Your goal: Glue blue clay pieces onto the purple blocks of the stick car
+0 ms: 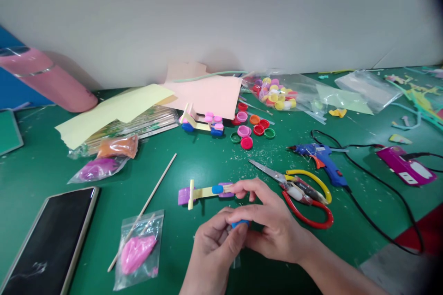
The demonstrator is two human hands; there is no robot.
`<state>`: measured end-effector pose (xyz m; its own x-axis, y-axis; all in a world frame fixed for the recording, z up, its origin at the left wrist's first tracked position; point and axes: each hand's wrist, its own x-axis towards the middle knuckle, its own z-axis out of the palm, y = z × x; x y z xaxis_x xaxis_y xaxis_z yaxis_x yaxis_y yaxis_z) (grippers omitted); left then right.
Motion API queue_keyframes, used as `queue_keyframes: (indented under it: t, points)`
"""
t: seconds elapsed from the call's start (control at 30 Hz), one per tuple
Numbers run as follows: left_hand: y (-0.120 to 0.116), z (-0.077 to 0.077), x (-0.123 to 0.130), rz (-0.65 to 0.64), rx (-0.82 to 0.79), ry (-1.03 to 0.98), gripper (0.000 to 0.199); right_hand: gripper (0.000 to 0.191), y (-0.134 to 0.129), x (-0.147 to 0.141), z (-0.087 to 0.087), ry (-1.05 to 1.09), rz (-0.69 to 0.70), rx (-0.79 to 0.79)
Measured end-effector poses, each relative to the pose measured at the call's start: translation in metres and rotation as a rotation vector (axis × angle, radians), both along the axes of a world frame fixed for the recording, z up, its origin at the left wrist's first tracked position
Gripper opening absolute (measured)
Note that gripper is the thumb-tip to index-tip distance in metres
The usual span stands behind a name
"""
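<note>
I see the toy point(204, 192) just beyond the fingers, seemingly kept within reach; the left hand point(214, 244) pinches a blue lump point(241, 223), presumably steadying it; the right hand point(277, 228) curls over, its grip I cannot tell; scissors point(282, 179) lie beside.

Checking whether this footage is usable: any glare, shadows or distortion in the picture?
Head view: pale reflection on the phone; soft shadow on the wall beside the pink bottle, whose lean may be lens distortion; dark top right corner; left hand and right hand look fairly sharp.
</note>
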<state>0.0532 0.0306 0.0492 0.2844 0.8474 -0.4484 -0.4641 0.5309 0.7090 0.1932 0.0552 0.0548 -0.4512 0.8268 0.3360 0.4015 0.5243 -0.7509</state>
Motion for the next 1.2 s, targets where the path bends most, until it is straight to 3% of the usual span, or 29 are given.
queue_keyframes:
  t: [0.13, 0.4, 1.2]
  points:
    - [0.002, 0.001, 0.0, 0.042, -0.028, 0.042, 0.009, 0.031, -0.002, 0.006, -0.001, -0.006, -0.013, -0.009]
    - [0.005, 0.006, 0.0, 0.059, -0.003, 0.101, 0.012, 0.022, -0.005, 0.014, -0.006, -0.019, -0.066, 0.025]
    - [0.006, 0.003, 0.0, 0.064, 0.048, 0.119, 0.008, 0.024, -0.005, 0.01, -0.007, 0.002, -0.049, -0.008]
